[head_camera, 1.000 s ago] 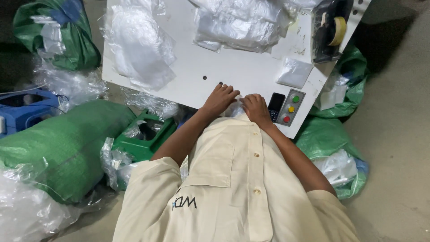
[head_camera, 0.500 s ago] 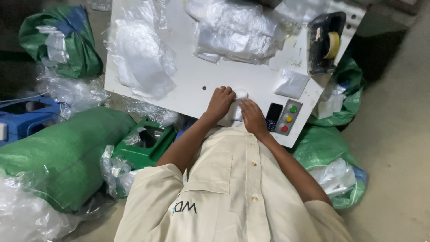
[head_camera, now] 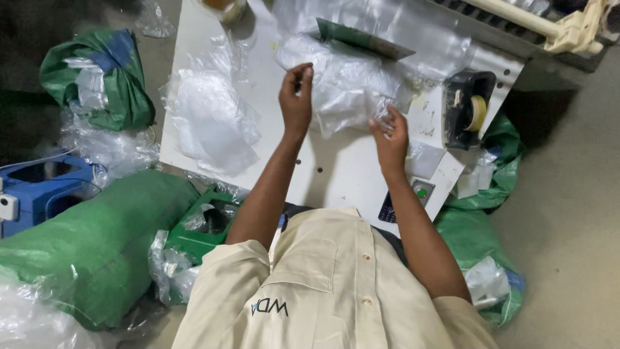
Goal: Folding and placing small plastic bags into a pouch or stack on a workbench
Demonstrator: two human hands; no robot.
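Note:
Both my arms reach over a white table (head_camera: 342, 174). My left hand (head_camera: 296, 97) is raised, its fingers pinched on the upper left edge of a clear plastic bag (head_camera: 352, 87). My right hand (head_camera: 390, 134) grips the same bag at its lower right corner. The bag is crumpled and lies spread between the two hands, over a pile of more clear bags at the back of the table.
A heap of clear bags (head_camera: 210, 123) lies on the table's left part. A black tape dispenser (head_camera: 468, 110) and a small button panel (head_camera: 413, 197) sit at the right. Green sacks (head_camera: 90, 245) (head_camera: 481, 226), a blue crate (head_camera: 39, 187) and loose plastic surround the table.
Both hands have left the table's near edge and moved up and forward to the bag pile. They have taken hold of a clear bag. The head view has shifted toward the table's far side.

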